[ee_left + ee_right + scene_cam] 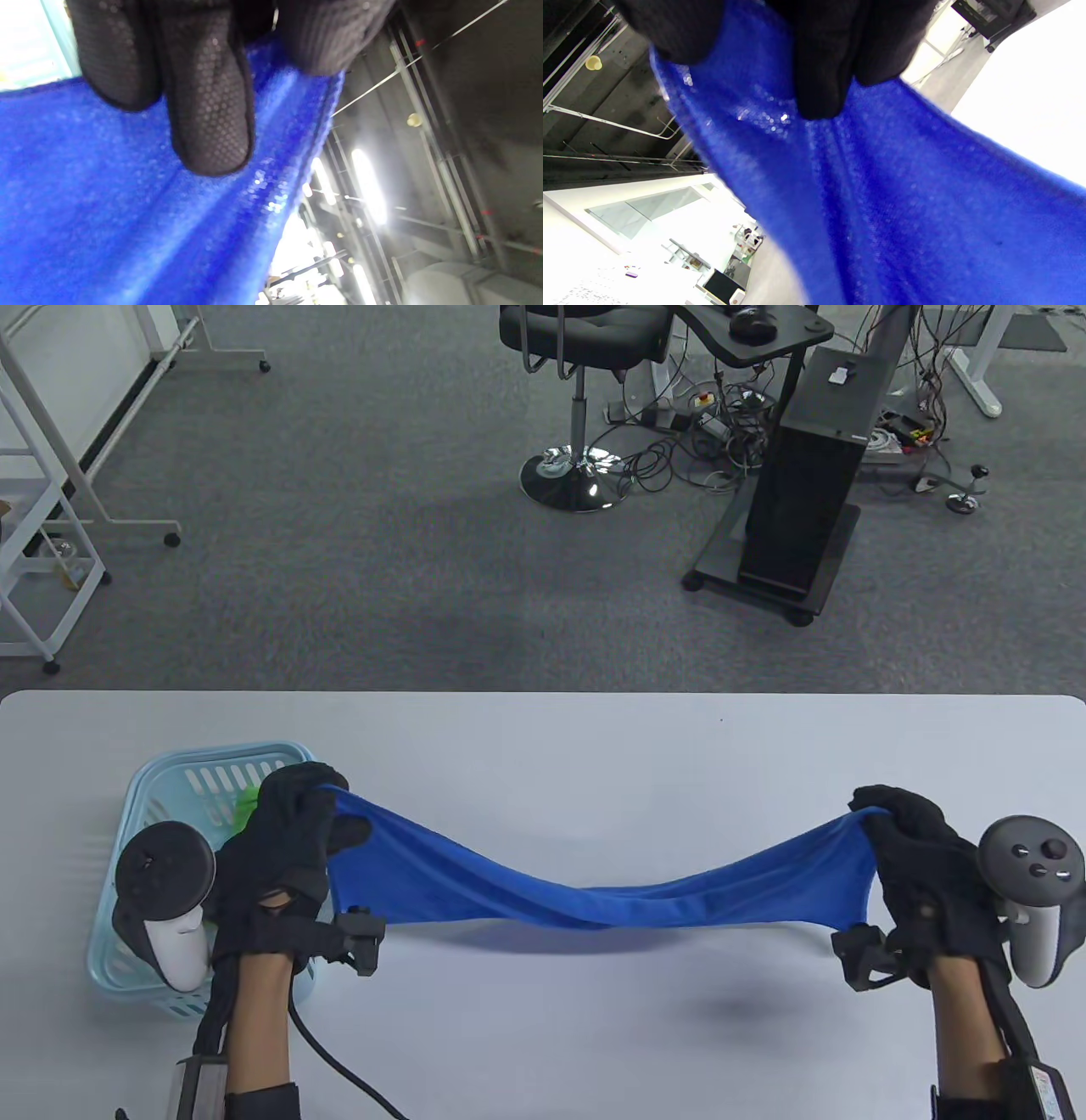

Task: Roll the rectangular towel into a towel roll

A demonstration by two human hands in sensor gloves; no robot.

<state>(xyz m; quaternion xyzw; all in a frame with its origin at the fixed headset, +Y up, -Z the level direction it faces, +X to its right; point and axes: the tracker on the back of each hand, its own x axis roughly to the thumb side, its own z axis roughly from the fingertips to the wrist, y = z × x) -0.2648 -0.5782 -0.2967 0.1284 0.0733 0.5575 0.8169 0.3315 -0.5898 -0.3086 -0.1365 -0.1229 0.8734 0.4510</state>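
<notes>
The blue towel (pixel 594 891) is held stretched above the table (pixel 543 729), low in the frame, each end gripped by curled fingers of the left hand (pixel 284 848) and right hand (pixel 920 857). Before rolling, it is best laid flat with even tension, so that the sagging middle is smoothed.

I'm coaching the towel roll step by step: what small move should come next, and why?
Probably lower both hands to lay the blue towel flat on the table. The left hand and right hand hold its ends in the air, its middle sagging, so nothing can be rolled yet.
</notes>
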